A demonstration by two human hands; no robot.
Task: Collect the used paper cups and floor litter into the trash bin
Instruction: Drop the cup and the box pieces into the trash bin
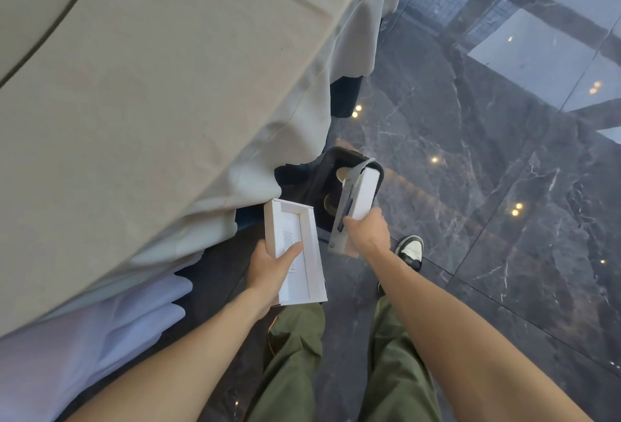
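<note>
The draped tablecloth (pixel 174 112) hangs over the left edge of the black trash bin (pixel 327 183), crowding that side. The bin's mouth is partly blocked by a tilted box (pixel 358 200) (cups lie beneath), while the marble floor (pixel 487 186) to the right is open.

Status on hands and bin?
Left hand holds white cardboard tray. Right hand tips grey-white box over black trash bin. Tablecloth overhangs alongside.

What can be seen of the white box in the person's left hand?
The white box looks like thin cardboard, a shallow open rectangular tray with a raised rim and a recessed white inner panel bearing small printed text. It is held roughly level, long axis pointing away from the person, above the dark marble floor beside the draped tablecloth. The left hand grips its near end, thumb lying across the inside. It touches nothing else visible.
</note>
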